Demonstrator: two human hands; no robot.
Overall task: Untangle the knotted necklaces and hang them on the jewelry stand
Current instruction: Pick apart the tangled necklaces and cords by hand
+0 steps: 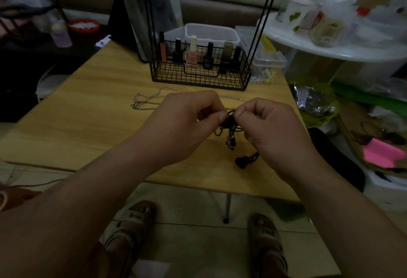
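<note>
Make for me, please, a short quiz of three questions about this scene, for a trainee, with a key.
1. True or false: the left hand and the right hand both pinch the tangled black cord necklace.
2. Where does the silver chain necklace lie? A: on the floor. B: on the wooden table. C: round a wrist.
3. What stands in the black wire basket?

Key: 1 true; 2 B; 3 nail polish bottles.
</note>
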